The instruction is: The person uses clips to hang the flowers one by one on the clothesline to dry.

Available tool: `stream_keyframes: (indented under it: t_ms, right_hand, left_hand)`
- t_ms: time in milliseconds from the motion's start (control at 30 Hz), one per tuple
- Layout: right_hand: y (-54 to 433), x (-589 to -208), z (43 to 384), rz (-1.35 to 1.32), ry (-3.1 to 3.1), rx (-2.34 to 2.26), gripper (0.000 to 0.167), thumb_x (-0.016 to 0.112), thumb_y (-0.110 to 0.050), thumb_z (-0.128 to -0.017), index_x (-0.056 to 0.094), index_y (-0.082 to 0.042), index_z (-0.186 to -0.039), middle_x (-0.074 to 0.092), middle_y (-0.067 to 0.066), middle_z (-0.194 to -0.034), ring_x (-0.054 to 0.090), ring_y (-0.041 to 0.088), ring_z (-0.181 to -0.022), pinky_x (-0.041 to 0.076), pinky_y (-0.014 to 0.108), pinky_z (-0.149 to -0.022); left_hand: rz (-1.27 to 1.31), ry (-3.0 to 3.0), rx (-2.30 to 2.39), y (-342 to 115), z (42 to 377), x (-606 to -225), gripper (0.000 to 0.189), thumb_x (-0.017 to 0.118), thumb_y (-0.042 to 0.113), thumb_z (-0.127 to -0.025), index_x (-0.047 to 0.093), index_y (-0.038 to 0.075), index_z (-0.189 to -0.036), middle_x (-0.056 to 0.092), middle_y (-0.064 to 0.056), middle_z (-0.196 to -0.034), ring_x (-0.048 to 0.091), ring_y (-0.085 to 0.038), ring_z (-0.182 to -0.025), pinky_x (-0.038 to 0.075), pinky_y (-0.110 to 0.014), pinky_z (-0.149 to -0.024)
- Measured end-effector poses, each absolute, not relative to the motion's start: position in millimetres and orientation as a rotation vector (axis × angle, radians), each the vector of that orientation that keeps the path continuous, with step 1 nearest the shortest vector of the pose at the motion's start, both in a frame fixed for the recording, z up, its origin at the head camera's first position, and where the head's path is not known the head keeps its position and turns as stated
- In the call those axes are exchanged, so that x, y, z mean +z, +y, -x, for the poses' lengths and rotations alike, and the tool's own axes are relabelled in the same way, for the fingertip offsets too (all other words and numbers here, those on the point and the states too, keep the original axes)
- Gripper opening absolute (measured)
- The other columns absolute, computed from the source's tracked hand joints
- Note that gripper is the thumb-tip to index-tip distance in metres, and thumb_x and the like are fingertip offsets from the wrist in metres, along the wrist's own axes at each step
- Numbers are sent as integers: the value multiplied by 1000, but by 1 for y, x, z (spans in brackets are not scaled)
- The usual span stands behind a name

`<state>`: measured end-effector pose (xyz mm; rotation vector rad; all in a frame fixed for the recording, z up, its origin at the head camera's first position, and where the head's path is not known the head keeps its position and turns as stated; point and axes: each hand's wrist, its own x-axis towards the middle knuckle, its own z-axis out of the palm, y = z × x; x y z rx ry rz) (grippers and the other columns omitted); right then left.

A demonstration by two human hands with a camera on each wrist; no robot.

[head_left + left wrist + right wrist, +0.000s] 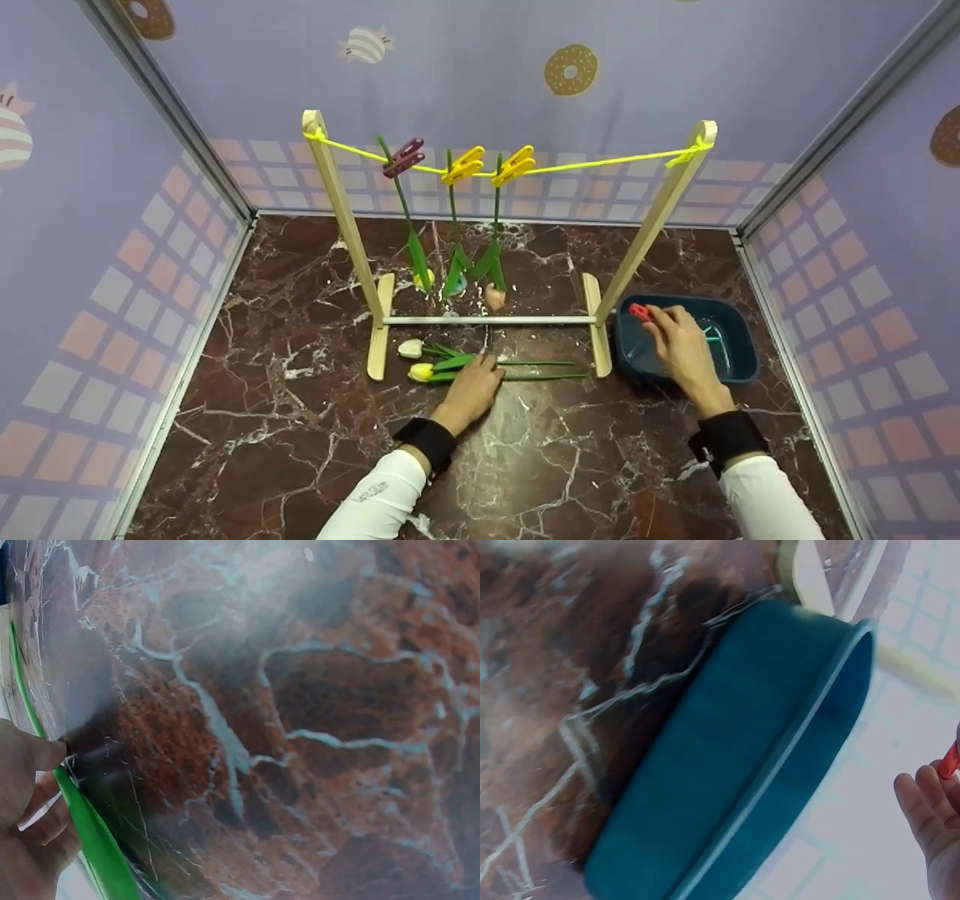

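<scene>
In the head view my left hand [474,386] pinches the green stem of a yellow tulip [421,373] lying on the floor. The left wrist view shows my thumb and fingers around that stem [27,701], with a broad leaf below. A white tulip [411,348] lies just behind it. Over the dark blue basin [626,360], my right hand [686,352] holds a red clothespin [640,312] between thumb and fingers. The right wrist view catches only part of the clothespin [950,762], above the basin's rim. Inside the basin is a green piece [711,337].
A wooden rack [349,217] stands behind my hands with a yellow cord [600,163] strung across. Three tulips hang head-down from it, clipped by a purple clothespin [403,157] and two yellow clothespins [463,166]. A white bar [487,320] joins the rack's feet. Patterned walls enclose the marbled floor.
</scene>
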<state>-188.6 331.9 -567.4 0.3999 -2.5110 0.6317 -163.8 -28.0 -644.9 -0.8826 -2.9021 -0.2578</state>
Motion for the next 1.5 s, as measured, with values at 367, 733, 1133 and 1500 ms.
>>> stream_keyframes:
  t_ms: [367,733,1133,1500]
  right_hand:
    - [305,-554,195,-565,-2390,602,27,75,-7,-86,72,4,-110,60,17,-85,52,25,-70,42,37,-59]
    - [283,-541,200,-640,-2328,593,29,79,-7,-82,74,3,-108,58,12,-79,50,21,-68,41,33,-57]
    - [266,-537,201,-669,-2240,659,25,80,-4,-78,76,3,-102,58,10,-72,47,16,-60,37,29,-53]
    - [264,-540,204,-655,-2258,667,15,74,-2,-84,74,5,-98,56,12,-73,48,19,-62,37,31,-55]
  left_hand:
    - [870,-2846,-247,-30,164,-654,19,63,6,-86,73,9,-102,61,-9,-102,58,-26,-93,53,-37,-78]
    - [850,-2873,-251,-28,164,-651,21,63,5,-86,74,11,-102,61,-9,-103,58,-26,-96,53,-38,-83]
    - [814,-2879,-315,-27,166,-650,18,61,6,-89,75,9,-101,63,-10,-102,60,-27,-97,54,-38,-86]
    - [819,-2857,-440,-29,165,-649,16,63,3,-88,72,8,-99,68,-9,-97,63,-28,-96,54,-39,-90]
